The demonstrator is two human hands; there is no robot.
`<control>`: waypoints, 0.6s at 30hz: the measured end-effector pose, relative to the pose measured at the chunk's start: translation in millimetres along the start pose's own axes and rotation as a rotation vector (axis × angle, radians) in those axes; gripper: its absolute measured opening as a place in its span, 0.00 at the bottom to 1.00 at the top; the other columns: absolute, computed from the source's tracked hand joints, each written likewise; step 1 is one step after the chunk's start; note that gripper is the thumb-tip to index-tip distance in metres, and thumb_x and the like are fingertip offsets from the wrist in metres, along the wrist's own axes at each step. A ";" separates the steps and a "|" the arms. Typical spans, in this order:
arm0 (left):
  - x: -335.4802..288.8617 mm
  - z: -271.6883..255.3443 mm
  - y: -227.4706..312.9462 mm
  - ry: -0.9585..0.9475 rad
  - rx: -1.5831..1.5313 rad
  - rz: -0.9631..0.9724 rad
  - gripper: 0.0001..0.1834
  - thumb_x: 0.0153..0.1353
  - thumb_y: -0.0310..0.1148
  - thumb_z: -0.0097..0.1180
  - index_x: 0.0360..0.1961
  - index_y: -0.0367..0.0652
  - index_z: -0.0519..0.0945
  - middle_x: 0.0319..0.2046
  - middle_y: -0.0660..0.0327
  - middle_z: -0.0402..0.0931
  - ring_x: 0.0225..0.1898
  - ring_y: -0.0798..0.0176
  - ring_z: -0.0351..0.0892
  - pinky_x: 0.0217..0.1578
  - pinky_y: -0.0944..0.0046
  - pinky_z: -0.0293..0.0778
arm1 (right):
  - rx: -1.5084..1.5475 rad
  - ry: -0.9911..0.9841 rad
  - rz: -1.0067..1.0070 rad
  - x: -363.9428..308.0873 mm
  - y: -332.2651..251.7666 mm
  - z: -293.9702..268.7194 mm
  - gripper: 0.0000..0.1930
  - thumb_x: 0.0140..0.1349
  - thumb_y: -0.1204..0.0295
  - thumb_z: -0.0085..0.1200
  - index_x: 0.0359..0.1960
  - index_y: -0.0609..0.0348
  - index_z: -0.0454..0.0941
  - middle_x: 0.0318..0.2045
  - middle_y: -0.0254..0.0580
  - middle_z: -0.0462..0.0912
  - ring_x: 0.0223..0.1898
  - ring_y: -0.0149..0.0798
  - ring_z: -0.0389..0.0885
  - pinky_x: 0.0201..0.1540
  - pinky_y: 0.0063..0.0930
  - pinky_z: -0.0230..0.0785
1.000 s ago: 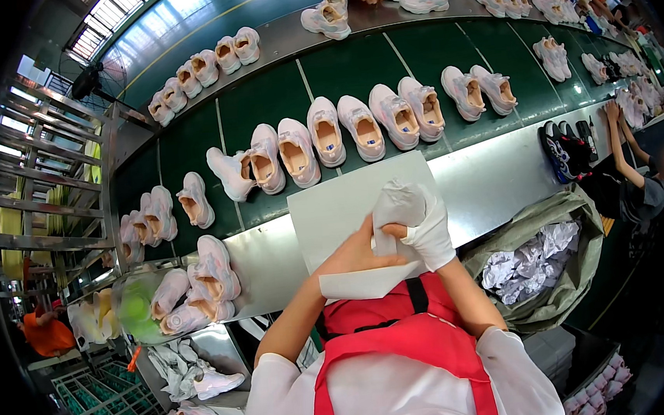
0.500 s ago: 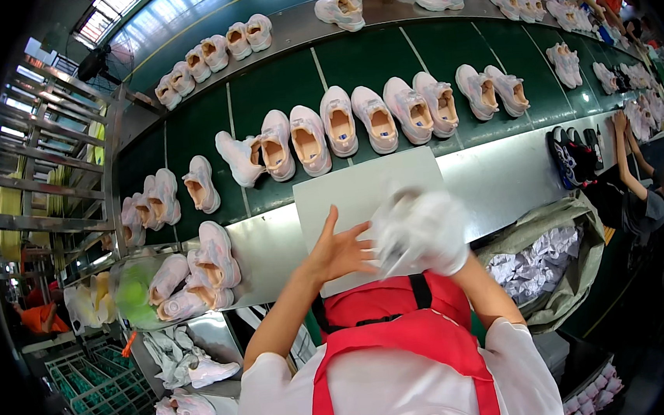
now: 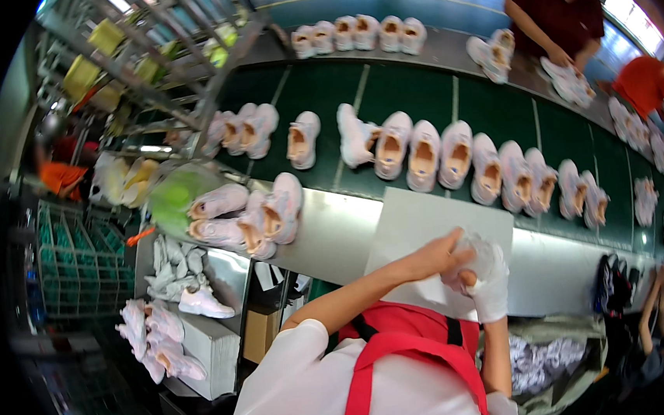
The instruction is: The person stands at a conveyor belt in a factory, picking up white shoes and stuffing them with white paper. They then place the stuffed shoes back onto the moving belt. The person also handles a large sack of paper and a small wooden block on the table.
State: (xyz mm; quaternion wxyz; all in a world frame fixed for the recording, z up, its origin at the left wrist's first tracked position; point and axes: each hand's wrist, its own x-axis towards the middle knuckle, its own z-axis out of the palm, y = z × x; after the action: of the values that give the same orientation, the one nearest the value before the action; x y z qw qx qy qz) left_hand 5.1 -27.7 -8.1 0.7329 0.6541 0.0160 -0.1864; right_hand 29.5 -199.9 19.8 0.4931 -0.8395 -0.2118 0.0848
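Observation:
Over a pale grey board (image 3: 397,237) my two hands are together. My bare left hand (image 3: 437,257) has its fingers closed against a whitish, blurred thing (image 3: 472,254), whose kind I cannot make out. My right hand (image 3: 492,290), in a white glove, is closed round the same thing from the near right. Just beyond the board, a row of pale pink-and-white sneakers, one of them a sneaker (image 3: 423,156) with a tan lining, stands on the green conveyor belt (image 3: 385,94).
To the left, several sneakers (image 3: 278,212) lie by a green bag (image 3: 179,196) on the metal ledge (image 3: 325,223). A metal rack (image 3: 181,71) stands at the far left. At right is a sack (image 3: 592,335) of crumpled paper (image 3: 543,359). Across the belt, a person (image 3: 555,14) handles sneakers.
The view has swung left, so the sneakers and board appear farther right. My left hand, spread before, has closed on the whitish thing at my right hand. The fast motion blur there has lessened.

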 end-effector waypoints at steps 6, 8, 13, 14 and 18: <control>8.7 5.3 15.2 0.340 0.195 0.108 0.29 0.53 0.45 0.62 0.44 0.30 0.69 0.33 0.47 0.79 0.38 0.57 0.80 0.41 0.59 0.74 | -0.374 0.149 -0.176 5.1 -33.7 1.7 0.42 0.44 0.66 0.68 0.60 0.68 0.59 0.51 0.57 0.69 0.55 0.52 0.67 0.54 0.38 0.63; 11.2 9.4 12.6 0.447 0.161 0.227 0.25 0.53 0.46 0.62 0.38 0.32 0.73 0.31 0.49 0.79 0.38 0.56 0.79 0.41 0.59 0.73 | -0.024 0.004 -0.059 3.5 -27.9 11.6 0.40 0.44 0.70 0.68 0.58 0.66 0.58 0.43 0.52 0.73 0.45 0.48 0.74 0.47 0.35 0.68; 11.9 1.4 16.7 0.469 0.502 0.412 0.22 0.50 0.47 0.62 0.30 0.36 0.74 0.26 0.52 0.74 0.30 0.51 0.73 0.36 0.59 0.70 | 0.347 -0.057 -0.052 0.2 46.5 50.0 0.32 0.51 0.70 0.63 0.54 0.59 0.58 0.29 0.36 0.72 0.24 0.30 0.71 0.26 0.21 0.63; 9.9 -0.7 19.2 0.530 0.740 0.471 0.22 0.50 0.47 0.62 0.28 0.36 0.74 0.25 0.53 0.73 0.29 0.51 0.71 0.36 0.59 0.69 | 0.322 -0.031 -0.122 2.6 58.8 56.7 0.30 0.52 0.70 0.62 0.54 0.58 0.58 0.26 0.33 0.72 0.19 0.26 0.70 0.21 0.18 0.62; 24.6 -1.0 34.8 0.963 0.562 0.676 0.22 0.49 0.50 0.61 0.26 0.38 0.74 0.32 0.53 0.73 0.42 0.47 0.68 0.45 0.55 0.63 | 0.438 0.003 -0.019 7.8 54.7 62.1 0.32 0.53 0.71 0.60 0.58 0.56 0.57 0.28 0.33 0.72 0.16 0.23 0.66 0.18 0.16 0.57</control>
State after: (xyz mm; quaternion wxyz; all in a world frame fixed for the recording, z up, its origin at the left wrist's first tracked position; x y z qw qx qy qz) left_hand 38.4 -30.4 18.3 0.4632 0.8001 0.0866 0.3711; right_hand 29.5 -170.5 -58.0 0.6646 -0.7105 -0.1956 0.1230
